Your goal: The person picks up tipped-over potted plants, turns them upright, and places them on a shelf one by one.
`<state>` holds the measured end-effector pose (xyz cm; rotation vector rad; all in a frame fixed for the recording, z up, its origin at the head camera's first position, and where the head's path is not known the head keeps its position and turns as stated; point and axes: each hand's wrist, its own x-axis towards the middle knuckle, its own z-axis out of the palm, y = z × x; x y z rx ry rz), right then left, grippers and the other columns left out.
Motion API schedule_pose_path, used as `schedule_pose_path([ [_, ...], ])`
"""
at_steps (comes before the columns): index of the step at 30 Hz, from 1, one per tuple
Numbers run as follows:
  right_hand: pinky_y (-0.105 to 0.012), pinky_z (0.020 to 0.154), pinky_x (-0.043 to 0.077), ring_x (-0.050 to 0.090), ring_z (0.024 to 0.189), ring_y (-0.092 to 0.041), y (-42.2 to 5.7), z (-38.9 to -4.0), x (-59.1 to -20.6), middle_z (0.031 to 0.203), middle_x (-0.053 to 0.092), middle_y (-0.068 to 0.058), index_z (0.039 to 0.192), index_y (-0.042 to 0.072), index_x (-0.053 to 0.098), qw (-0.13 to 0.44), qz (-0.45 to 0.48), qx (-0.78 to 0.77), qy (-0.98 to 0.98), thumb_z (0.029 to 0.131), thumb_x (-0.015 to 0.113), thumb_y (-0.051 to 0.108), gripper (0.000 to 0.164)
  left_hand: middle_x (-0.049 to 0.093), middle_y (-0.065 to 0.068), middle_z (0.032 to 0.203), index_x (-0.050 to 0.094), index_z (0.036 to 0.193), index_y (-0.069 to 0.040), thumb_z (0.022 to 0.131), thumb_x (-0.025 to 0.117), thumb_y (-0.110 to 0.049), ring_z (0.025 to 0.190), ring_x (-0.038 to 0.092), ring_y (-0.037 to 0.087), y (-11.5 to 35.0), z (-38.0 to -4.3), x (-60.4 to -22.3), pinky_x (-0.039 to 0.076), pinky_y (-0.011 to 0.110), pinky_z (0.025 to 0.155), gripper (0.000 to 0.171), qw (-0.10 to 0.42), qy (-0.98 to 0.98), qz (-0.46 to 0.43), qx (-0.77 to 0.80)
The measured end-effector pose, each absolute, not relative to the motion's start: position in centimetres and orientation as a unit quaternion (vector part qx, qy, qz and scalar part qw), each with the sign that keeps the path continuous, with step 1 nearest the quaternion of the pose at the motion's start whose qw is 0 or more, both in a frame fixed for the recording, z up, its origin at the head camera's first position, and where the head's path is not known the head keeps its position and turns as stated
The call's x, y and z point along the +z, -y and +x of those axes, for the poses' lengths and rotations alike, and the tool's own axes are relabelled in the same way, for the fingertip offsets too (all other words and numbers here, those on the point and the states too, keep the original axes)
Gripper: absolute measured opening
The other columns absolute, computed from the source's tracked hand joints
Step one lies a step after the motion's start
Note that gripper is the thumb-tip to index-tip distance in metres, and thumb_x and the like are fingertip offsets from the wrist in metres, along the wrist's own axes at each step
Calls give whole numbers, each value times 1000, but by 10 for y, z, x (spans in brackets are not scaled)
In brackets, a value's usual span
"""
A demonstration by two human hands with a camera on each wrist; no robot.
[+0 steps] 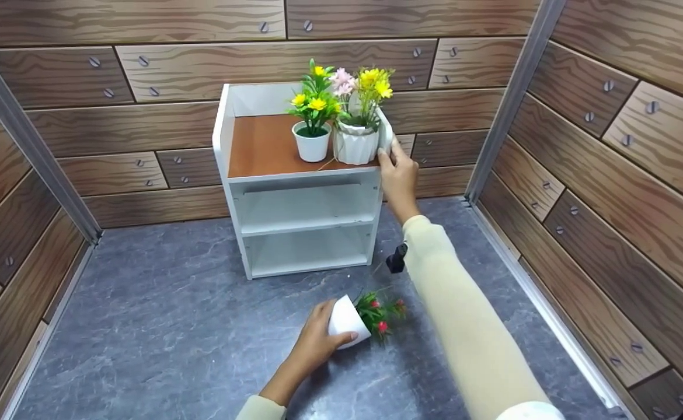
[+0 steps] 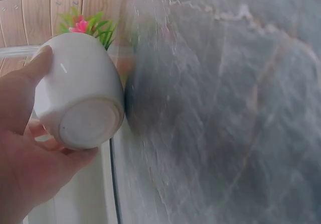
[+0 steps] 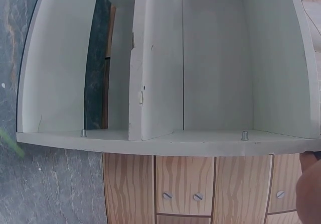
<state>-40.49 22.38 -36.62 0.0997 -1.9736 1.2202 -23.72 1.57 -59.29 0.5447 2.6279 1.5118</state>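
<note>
My left hand (image 1: 318, 335) curls its thumb and fingers round a white pot (image 1: 346, 321) that lies tipped low over the tabletop (image 1: 160, 315), in front of the shelf (image 1: 260, 143); its red flowers (image 1: 382, 326) point to my right. My right hand (image 1: 400, 175) grips the shelf's right side panel (image 1: 386, 131) near the top, the thumb just beside the ribbed pot (image 1: 356, 144).

That closeness is risky: a slip of my thumb could nudge the ribbed pot into the smaller yellow-flowered pot (image 1: 312, 143). Leaning on the panel could tilt or slide the whole shelf. The tipped pot looks smooth, so a loosened thumb could let it drop and roll.

My left wrist view shows the pot's base (image 2: 90, 122) and the fingers under it, hidden from the head view; whether pot and tabletop touch, I cannot tell. My right wrist view shows metal pegs (image 3: 245, 135) and a chipped board edge (image 3: 136, 93), but only a blurred bit of that hand; its grip reads from the head view.
</note>
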Motion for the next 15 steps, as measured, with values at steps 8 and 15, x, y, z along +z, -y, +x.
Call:
schedule_pose_path([
  [8,-36,105,50,62,124,-25,-224,-404,-367,131,63,-20,143,3,54,392,39,486,780,98,64,14,47,45,24,148,44,149,-3,83,82,-35,131,49,42,-6,-234,-600,41,59,105,83,22,-816,166,553],
  [15,-38,104,50,61,126,-26,-224,-402,-365,134,62,-20,144,2,53,386,43,489,781,99,63,13,47,40,26,150,37,152,-3,86,78,-38,135,44,43,6,-231,-607,39,59,107,85,23,-798,162,579],
])
